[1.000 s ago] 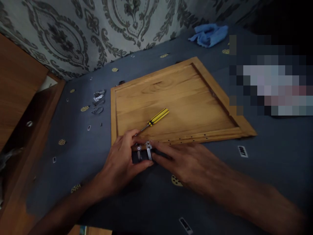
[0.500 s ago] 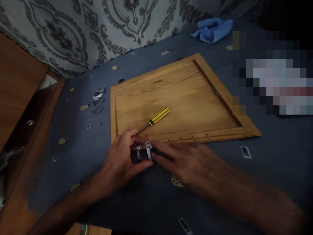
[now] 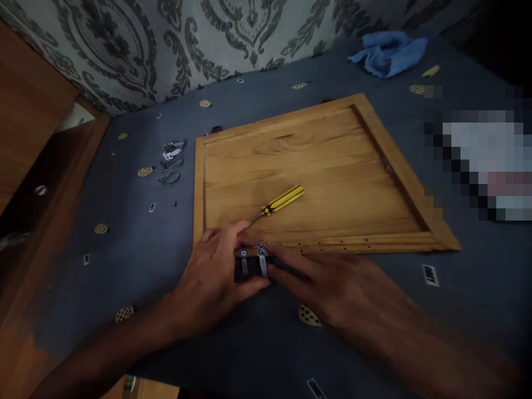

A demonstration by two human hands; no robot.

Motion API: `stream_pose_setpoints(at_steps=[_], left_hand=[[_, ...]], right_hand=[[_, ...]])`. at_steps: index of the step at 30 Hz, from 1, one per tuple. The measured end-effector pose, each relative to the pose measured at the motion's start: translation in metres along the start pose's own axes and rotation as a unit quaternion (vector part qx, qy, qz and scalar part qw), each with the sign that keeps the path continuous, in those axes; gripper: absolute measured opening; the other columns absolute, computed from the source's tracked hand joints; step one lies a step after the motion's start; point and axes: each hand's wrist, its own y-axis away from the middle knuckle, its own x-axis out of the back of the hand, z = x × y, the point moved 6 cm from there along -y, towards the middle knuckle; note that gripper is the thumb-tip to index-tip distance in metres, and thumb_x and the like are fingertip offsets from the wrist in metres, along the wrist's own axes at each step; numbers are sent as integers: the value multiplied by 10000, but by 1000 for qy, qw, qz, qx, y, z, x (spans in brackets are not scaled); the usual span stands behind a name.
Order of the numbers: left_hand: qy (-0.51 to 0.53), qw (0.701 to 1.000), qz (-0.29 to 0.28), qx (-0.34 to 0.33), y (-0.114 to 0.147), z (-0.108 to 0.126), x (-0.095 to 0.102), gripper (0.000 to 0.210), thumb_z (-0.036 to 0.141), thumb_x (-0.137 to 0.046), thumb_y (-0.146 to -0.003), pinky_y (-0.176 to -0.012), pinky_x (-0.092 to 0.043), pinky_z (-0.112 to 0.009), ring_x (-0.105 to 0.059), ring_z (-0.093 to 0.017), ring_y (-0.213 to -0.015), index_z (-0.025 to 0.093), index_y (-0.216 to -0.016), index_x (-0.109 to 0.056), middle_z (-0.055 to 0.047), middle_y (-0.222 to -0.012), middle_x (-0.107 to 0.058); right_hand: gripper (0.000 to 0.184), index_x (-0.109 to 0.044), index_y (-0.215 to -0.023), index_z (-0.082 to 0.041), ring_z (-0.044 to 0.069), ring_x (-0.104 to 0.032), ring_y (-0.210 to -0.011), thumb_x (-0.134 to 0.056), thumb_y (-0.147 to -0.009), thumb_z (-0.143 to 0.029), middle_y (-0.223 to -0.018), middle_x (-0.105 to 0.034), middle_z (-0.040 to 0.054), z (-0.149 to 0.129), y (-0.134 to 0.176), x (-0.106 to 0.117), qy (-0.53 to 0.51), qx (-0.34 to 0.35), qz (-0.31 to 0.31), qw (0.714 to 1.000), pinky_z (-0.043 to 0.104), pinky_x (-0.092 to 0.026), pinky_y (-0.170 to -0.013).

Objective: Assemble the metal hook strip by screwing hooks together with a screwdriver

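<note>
My left hand (image 3: 211, 271) and right hand (image 3: 336, 282) hold a metal clip (image 3: 262, 260) at the wooden panel (image 3: 266, 172), grip narrow, seemingly for alignment.

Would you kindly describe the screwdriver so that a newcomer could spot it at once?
Find the framed wooden panel lying on the grey-blue sheet. On its face, towards the near edge, the screwdriver lies slanted, its shaft pointing towards the left hand. Its yellow, dark-striped handle sets it apart from the silvery metal pieces left of the panel.
</note>
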Motion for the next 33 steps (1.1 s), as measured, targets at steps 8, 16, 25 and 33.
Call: stream_pose_setpoints(at_steps=[8,16,25,33], left_hand=[[-32,998,-5,-47,0,5,0,737,270,-827,-782,-1041,-493,-566,-642,-341,-1228,256,-1393,-415,-92,-1228,-719],[-35,997,-17,-60,1,5,0,717,269,-801,-814,-1060,-479,-532,-651,-316,-1219,263,-1404,-393,-77,-1250,-716],[-30,998,-3,-48,0,5,2,672,251,-818,-773,-1031,-496,-544,-677,-321,-1175,249,-1343,-461,-79,-1215,-724],[-39,998,-9,-47,0,7,2,639,253,-803,-804,-1015,-513,-545,-686,-309,-1149,259,-1332,-443,-69,-1218,-720]], right_hand=[[681,-535,-1421,-158,224,-758,-899,-495,-760,-2,-1456,-634,117,-4,8,-1,29,15,-8,999,344,-633,-639],[667,-565,-1388,-137,240,-755,-979,-481,-751,40,-1415,-663,118,-5,6,2,12,19,0,1000,363,-656,-718],[687,-591,-1370,-131,232,-759,-899,-462,-725,68,-1407,-669,126,-7,4,6,3,20,3,1000,371,-653,-683],[697,-563,-1396,-131,237,-743,-960,-440,-742,76,-1429,-654,119,-6,3,3,27,22,-3,999,391,-651,-762]])
